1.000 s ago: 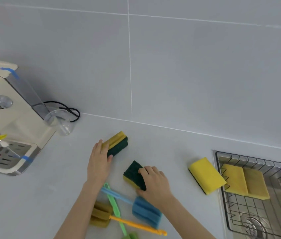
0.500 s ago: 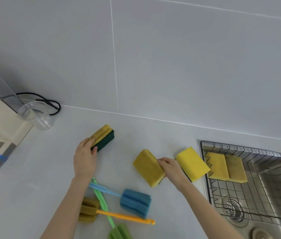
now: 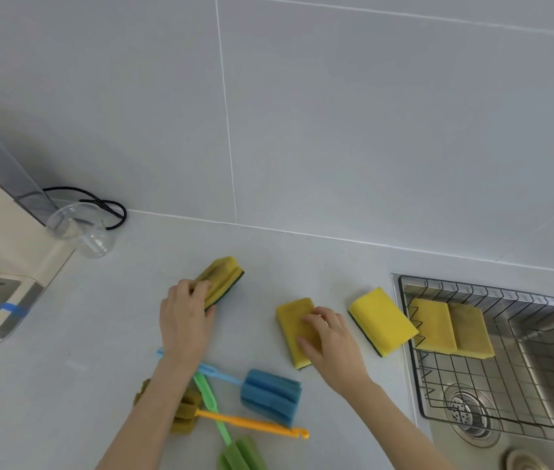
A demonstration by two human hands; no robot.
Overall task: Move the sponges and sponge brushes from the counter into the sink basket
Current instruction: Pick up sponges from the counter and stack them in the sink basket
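My left hand point(image 3: 185, 318) grips the near end of a yellow-and-green sponge point(image 3: 223, 278) lying on the counter. My right hand point(image 3: 330, 337) rests on a second yellow sponge point(image 3: 294, 322), fingers over its top and thumb at its near side. A third, brighter yellow sponge point(image 3: 382, 320) lies by the sink edge. Two yellow sponges point(image 3: 452, 329) lie in the wire sink basket point(image 3: 493, 381). Near me lie three sponge brushes: blue point(image 3: 270, 396), green point(image 3: 240, 456) and brown with an orange handle point(image 3: 187, 413), their handles crossed and partly under my left forearm.
A cream appliance point(image 3: 0, 252) with a drip grille stands at the left, with a clear plastic cup point(image 3: 80, 228) and a black cable point(image 3: 106, 206) beside it. The steel sink point(image 3: 547, 374) with its drain point(image 3: 465, 410) lies at the right. A tiled wall rises behind the counter.
My right hand turned the dark-green-topped sponge yellow side up, slid it right toward the sink, and now lies over it. My left hand closed further on the far sponge.
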